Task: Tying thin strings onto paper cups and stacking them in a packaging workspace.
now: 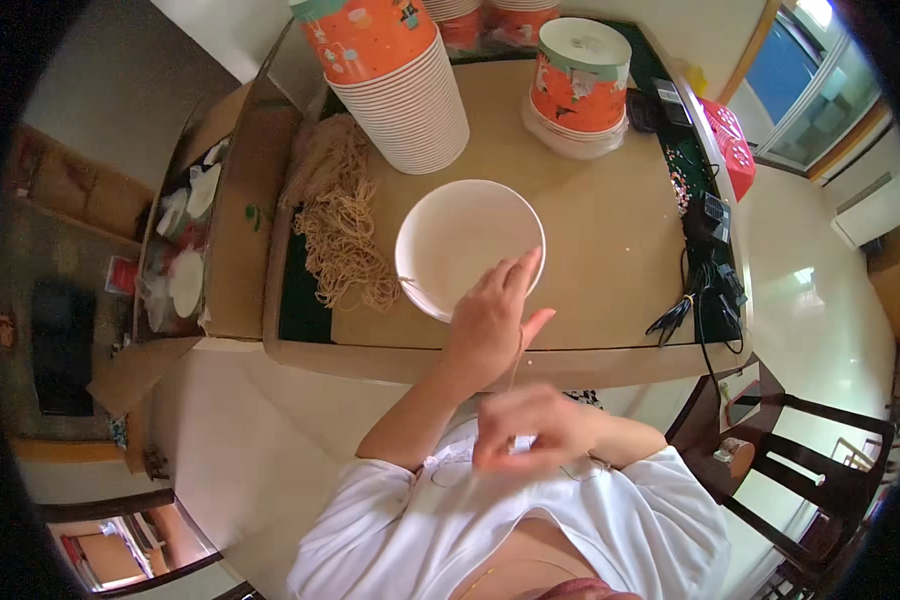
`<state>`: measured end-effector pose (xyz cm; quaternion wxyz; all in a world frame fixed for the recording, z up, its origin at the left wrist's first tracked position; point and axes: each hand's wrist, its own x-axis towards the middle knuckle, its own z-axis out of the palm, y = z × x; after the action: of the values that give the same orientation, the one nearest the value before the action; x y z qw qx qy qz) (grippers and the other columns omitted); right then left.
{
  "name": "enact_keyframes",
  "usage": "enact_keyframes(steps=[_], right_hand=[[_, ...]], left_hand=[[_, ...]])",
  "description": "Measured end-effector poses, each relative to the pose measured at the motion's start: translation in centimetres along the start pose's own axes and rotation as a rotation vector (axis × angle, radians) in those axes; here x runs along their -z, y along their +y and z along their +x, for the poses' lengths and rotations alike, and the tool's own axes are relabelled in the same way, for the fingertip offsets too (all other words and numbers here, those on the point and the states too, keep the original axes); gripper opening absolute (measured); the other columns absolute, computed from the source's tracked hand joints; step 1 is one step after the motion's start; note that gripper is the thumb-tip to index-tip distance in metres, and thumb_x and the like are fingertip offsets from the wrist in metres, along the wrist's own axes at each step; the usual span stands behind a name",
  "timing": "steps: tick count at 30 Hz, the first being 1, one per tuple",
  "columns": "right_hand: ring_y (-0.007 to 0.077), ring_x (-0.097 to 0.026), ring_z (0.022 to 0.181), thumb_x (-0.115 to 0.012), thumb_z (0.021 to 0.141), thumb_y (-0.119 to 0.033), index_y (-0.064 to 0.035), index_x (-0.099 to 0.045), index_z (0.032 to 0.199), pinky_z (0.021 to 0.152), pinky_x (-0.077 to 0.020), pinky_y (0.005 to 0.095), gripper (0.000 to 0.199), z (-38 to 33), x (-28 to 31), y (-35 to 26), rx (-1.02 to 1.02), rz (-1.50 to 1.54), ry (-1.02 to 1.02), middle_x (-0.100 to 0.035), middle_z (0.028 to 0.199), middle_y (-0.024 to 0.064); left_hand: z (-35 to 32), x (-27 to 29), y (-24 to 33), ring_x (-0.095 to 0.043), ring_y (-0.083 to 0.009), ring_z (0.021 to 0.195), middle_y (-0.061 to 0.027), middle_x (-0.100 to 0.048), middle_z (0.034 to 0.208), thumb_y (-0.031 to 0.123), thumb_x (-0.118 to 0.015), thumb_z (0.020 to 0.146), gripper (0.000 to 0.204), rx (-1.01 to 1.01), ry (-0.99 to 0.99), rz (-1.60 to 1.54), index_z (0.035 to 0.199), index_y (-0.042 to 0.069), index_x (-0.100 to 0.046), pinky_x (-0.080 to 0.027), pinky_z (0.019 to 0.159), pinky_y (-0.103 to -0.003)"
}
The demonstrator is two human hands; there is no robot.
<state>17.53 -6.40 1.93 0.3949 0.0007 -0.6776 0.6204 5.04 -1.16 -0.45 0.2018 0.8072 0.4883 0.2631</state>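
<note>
Indoor rm, pale floor, cardboard box (242,215) w/ odds & ends in it over on the L; the tabletop (610,245) is tan w/ dark green margins & has a tall stack of paper tubs (400,110) toward the far L, a shorter tub stack (582,85) upside down at far R, black cables (710,280) down the R edge. The white bowl (460,235) sits mid-table nr the front edge, mouth up, round, so no long axis to speak of. L hand (490,320) is the nearer one: it's over the bowl's near-R side, back of hand up, fingers straight & laid together, tips at the R part of the rim, thumb held apart to the R; whether the tips press on the rim or just hover, can't tell. R hand (535,425) is lower, btwn table edge & white shirt (510,525), blurred, fingers look curled; can't tell what, if anything, it pinches. Key relation: the bowl lies straight ahead of both hands, a bit L of the R hand, & a thin cord (513,372) runs roughly fore-aft btwn L thumb & R hand, i.e. its long axis points from the body toward the bowl. Loose cord heap (345,240) lies just L of the bowl, w/ a strand nr the bowl's L rim.
</note>
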Motion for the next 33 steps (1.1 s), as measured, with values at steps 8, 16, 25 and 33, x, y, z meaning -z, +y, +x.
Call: enact_keyframes(steps=[8, 16, 25, 33], right_hand=[[0.0146, -0.057, 0.099, -0.056, 0.085, 0.006, 0.0023, -0.058, 0.091, 0.083, -0.0459, 0.0248, 0.007, -0.3, 4.8, 4.6, -0.006, -0.221, 1.124, -0.055, 0.108, 0.0101], [0.0257, -0.062, 0.095, -0.066, 0.076, 0.002, -0.0022, -0.060, 0.086, 0.081, -0.0491, 0.0336, 0.013, 0.3, 4.3, 6.0, -0.035, -0.679, 1.017, -0.062, 0.102, 0.0123], [0.0250, -0.062, 0.091, -0.065, 0.077, 0.003, -0.0010, -0.059, 0.086, 0.078, -0.0502, 0.0324, 0.011, -0.3, 4.8, 5.9, -0.004, -0.628, 1.012, -0.062, 0.099, 0.0128], [0.0203, -0.064, 0.080, -0.065, 0.078, 0.003, -0.0002, -0.059, 0.089, 0.070, -0.0524, 0.0289, 0.013, -0.3, 5.3, 5.6, -0.059, -0.531, 1.003, -0.063, 0.090, 0.0113]], left_hand=[[0.0, 1.8, -0.4, -0.064, -0.0323, 0.072, -0.0141, -0.064, 0.082, 0.015, -0.062, 0.084, 0.047, 0.130, -0.022, -0.024, 0.127, 0.002, -0.046, -0.050, 0.063, -0.042], [-1.1, 3.5, -0.1, -0.062, -0.0140, 0.066, -0.0087, -0.065, 0.080, 0.006, -0.065, 0.080, 0.027, 0.223, 0.020, -0.278, 0.105, 0.000, -0.060, -0.050, 0.058, -0.028], [-2.1, 3.7, -1.0, -0.062, -0.0115, 0.088, -0.0056, -0.064, 0.096, 0.000, -0.061, 0.082, 0.035, 0.286, -0.012, -0.461, 0.116, -0.002, -0.055, -0.049, 0.081, -0.027], [-2.1, 3.8, -0.4, -0.057, -0.0074, 0.068, -0.0039, -0.061, 0.082, 0.003, -0.066, 0.078, 0.058, 0.293, -0.114, -0.519, 0.132, 0.002, -0.045, -0.046, 0.062, -0.023]])
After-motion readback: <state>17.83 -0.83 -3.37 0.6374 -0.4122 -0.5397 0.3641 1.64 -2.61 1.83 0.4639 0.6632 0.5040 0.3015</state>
